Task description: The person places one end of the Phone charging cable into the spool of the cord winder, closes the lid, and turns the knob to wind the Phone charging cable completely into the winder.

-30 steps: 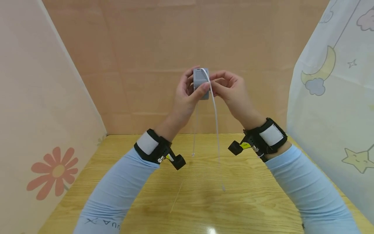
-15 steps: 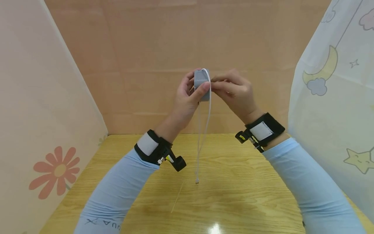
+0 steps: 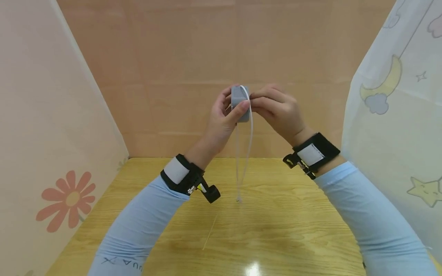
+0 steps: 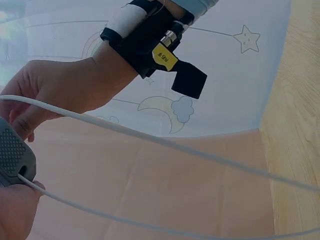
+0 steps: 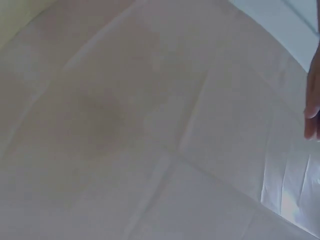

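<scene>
Grey box (image 3: 240,103), held above the bench's (image 3: 297,214) far edge: my left hand (image 3: 222,119) grips it; my right hand (image 3: 276,107) pinches its white cord (image 3: 249,145), which dangles.

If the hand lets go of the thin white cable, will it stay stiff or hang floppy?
Probably floppy: the thin white cable bends sharply over the small grey box and hangs down in slack strands. It seems light, since the right hand holds it with fingertips only. The free end would likely swing.
</scene>
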